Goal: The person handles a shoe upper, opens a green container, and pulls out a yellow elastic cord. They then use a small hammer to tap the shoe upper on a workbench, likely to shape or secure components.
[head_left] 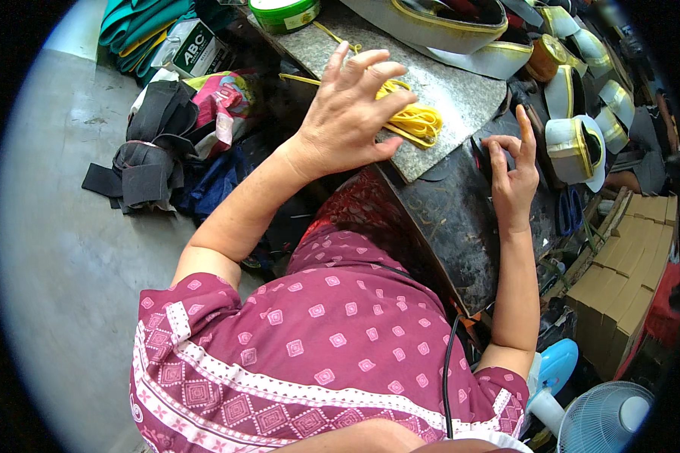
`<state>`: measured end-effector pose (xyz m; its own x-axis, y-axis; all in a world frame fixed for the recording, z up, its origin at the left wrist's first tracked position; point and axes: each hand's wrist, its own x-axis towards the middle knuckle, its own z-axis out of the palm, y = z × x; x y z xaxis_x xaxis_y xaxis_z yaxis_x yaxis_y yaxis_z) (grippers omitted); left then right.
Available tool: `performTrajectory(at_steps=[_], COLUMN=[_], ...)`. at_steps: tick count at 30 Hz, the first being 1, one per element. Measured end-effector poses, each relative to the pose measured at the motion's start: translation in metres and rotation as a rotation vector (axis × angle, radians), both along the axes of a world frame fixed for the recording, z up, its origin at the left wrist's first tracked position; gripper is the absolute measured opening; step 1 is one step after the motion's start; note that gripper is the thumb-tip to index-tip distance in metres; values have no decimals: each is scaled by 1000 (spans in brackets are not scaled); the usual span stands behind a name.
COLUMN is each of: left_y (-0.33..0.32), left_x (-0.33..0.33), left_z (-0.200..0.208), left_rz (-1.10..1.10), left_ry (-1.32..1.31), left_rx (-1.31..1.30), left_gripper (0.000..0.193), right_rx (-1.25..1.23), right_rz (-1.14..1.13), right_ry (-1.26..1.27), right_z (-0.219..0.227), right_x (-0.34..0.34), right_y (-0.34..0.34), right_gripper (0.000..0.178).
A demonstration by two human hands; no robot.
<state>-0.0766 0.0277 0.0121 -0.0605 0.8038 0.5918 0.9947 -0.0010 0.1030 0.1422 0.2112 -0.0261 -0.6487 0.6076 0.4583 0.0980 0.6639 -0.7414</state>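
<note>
My left hand (359, 113) is over the near end of a grey speckled slab (472, 90), its fingers spread. Partly hidden behind it lies a bundle of looped yellow cord (419, 124); whether the fingers touch it cannot be told. One yellow strand (298, 78) sticks out to the left past the wrist. My right hand (515, 170) is raised over the dark worktop (461, 226), right of the slab. Its index finger points up while the thumb and another finger come together in a pinch. A dark thing by those fingertips is too unclear to name.
Curved silvery pieces with yellow edges (491, 59) crowd the far and right sides. A green round tub (283, 13) stands at the slab's far left. Dark fabric strips (151, 162) are heaped at left. Cardboard boxes (619, 264) and a fan (608, 419) stand at right.
</note>
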Motion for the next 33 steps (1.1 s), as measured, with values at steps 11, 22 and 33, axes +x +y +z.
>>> performTrajectory(at_steps=[11,22,33], left_y=[15,-13,-32], left_x=[-1,11,-53], left_z=[3,9,5], left_rz=[23,127,90], left_ry=[77,-47,-57], left_rx=[-69,239,-15], left_gripper=[55,31,29], right_rx=[48,11,1], right_rz=[-4,-14,-10], right_ry=[20,18,6], right_z=[-1,1,3], right_x=[0,2,2], right_y=[4,3,0], right_gripper=[63,67,66])
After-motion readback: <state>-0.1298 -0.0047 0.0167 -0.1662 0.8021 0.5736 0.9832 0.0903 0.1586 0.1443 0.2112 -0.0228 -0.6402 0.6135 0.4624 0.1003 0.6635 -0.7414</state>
